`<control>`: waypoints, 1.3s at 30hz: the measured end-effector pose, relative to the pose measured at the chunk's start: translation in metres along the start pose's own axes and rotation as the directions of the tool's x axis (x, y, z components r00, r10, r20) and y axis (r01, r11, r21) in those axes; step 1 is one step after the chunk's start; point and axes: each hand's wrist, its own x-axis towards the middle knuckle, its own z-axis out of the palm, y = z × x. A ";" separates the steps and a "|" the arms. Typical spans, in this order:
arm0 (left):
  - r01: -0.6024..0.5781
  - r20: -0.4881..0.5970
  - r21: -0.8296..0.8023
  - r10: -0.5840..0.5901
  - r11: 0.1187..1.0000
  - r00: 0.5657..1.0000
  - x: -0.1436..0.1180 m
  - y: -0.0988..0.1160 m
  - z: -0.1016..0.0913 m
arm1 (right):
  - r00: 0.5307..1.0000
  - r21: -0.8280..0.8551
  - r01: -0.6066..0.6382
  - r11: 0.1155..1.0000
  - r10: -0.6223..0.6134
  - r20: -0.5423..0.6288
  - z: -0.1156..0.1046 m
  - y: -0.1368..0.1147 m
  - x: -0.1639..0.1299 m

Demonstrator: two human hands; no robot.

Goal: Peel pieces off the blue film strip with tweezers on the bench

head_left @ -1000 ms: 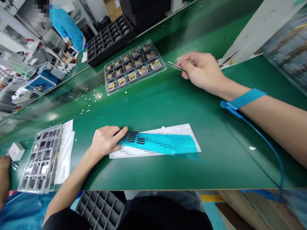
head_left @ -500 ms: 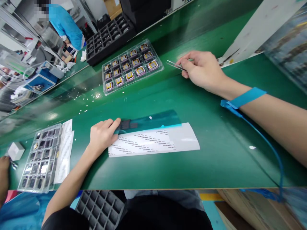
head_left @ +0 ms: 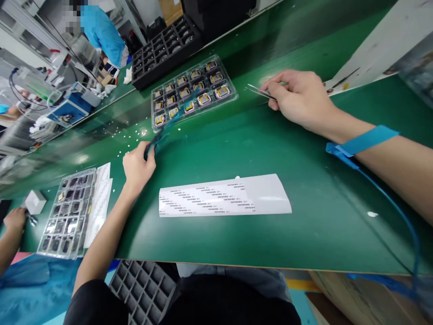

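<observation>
A green work surface [head_left: 304, 234] fills the frame, flecked with white scraps; a black compartment tray [head_left: 165, 45] and a clear tray of gold-rimmed parts [head_left: 192, 92] sit at upper centre, a second clear tray [head_left: 67, 216] at lower left, and a co-worker in blue [head_left: 101, 31] stands at upper left. At centre left the left hand [head_left: 137, 169] pinches a blurred blue film [head_left: 169, 122] trailing toward upper centre; at upper right the right hand [head_left: 301, 97], blue wrist strap [head_left: 361, 142] behind it, grips tweezers [head_left: 260, 91]. Half a second earlier the film lay folded back along the white label sheet [head_left: 225, 198]; it is now peeled clear, the sheet bare at centre
</observation>
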 end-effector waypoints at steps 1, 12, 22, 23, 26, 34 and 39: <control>0.030 -0.009 0.010 -0.030 1.000 1.000 0.006 -0.006 0.002 | 1.000 0.001 0.006 1.000 -0.006 -0.002 0.000 0.000 0.000; -0.022 0.104 0.004 0.021 1.000 0.994 0.008 -0.023 0.002 | 1.000 -0.003 0.011 1.000 -0.011 -0.001 0.000 0.005 0.002; -0.027 0.062 -0.023 0.029 0.999 0.998 0.006 -0.026 0.002 | 1.000 -0.033 0.025 0.999 -0.025 0.003 0.000 0.008 0.001; -0.034 0.054 -0.031 0.035 0.999 0.998 0.007 -0.027 0.002 | 1.000 -0.036 0.029 0.999 -0.029 0.005 0.000 0.008 0.001; -0.037 -0.024 -0.064 0.035 0.997 0.999 0.008 -0.033 0.002 | 0.999 -0.037 0.035 0.999 -0.035 0.014 -0.001 0.008 0.000; -0.667 -0.290 -0.397 0.604 0.630 0.742 -0.023 -0.009 -0.013 | 1.000 -0.047 0.028 0.999 -0.028 0.007 -0.001 0.007 0.001; -0.819 -0.347 -0.431 0.768 0.378 0.538 -0.061 0.034 -0.018 | 0.999 -0.041 0.044 0.998 -0.044 0.004 0.000 0.008 0.001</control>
